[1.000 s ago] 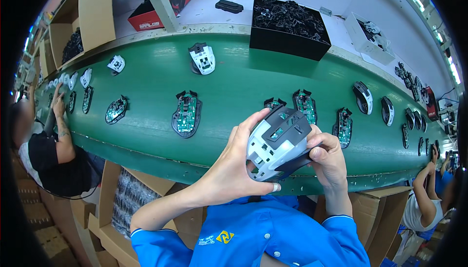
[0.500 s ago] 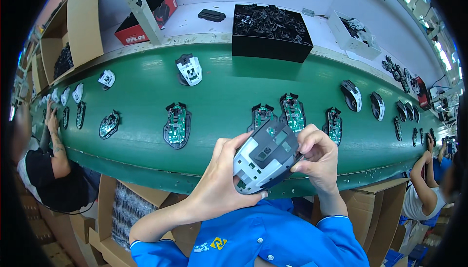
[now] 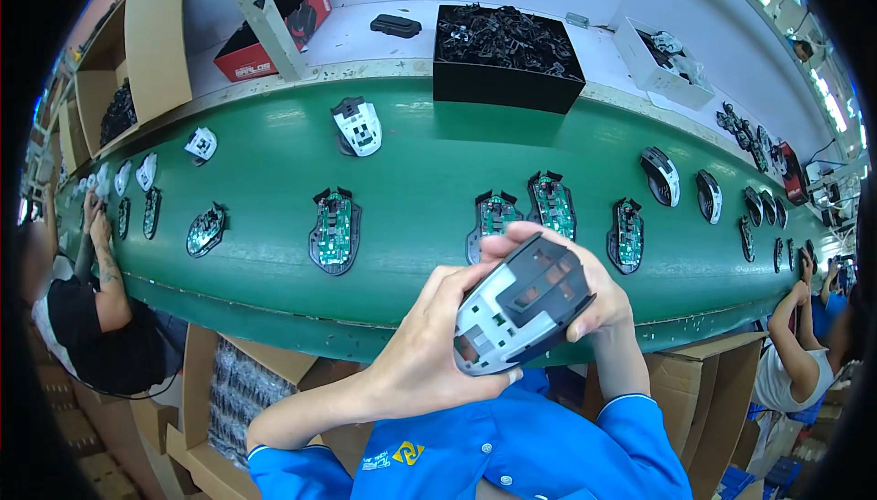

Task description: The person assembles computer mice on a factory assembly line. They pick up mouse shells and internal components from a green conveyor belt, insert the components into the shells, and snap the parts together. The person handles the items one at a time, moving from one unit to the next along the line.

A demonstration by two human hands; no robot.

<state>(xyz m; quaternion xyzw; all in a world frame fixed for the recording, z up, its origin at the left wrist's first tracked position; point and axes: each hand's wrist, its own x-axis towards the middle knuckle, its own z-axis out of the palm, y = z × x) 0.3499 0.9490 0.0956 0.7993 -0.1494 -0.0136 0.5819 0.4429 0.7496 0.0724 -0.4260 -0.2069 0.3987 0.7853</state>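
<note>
A grey-and-white mouse top shell (image 3: 516,304) is held up over the near edge of the green conveyor belt. Around its left and lower side wraps my left hand (image 3: 422,340), thumb along the bottom edge. My right hand (image 3: 598,304) grips it from the far right, fingers behind it and thumb at its right edge. Cutouts in the shell let skin show through. Just beyond lie two mouse bases with green circuit boards, one (image 3: 493,214) partly hidden by my fingers and another (image 3: 554,203) next to it. A third circuit-board base (image 3: 627,237) lies to the right.
On the belt (image 3: 429,290) sit a circuit-board base (image 3: 334,233), a white-and-grey shell (image 3: 358,127) and assembled mice (image 3: 660,177). A black box (image 3: 508,80) of small black parts stands on the shelf behind. Co-workers reach in at left (image 3: 108,281) and right (image 3: 793,317).
My right fingers have moved from pinching the shell's right edge to reaching behind it. The shell has shifted slightly right and tilted. The belt's items are nearly where they were.
</note>
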